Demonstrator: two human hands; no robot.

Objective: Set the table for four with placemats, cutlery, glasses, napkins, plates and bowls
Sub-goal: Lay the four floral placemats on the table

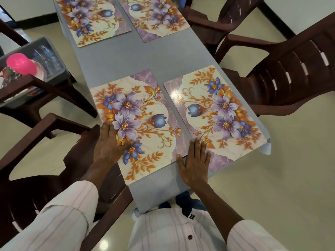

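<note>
Several floral placemats lie on the grey table. The near-left placemat has my left hand lying flat on its left edge, fingers apart. The near-right placemat has my right hand pressed flat on its near corner, fingers spread, partly on the grey table. Two more placemats sit at the far end, one on the left and one on the right. Neither hand holds anything. No cutlery, plates, bowls or napkins are on the table.
Dark brown plastic chairs stand around the table, at right, far right and left. A clear plastic bin with glasses and a pink-capped bottle rests on a chair at the left. The floor is pale tile.
</note>
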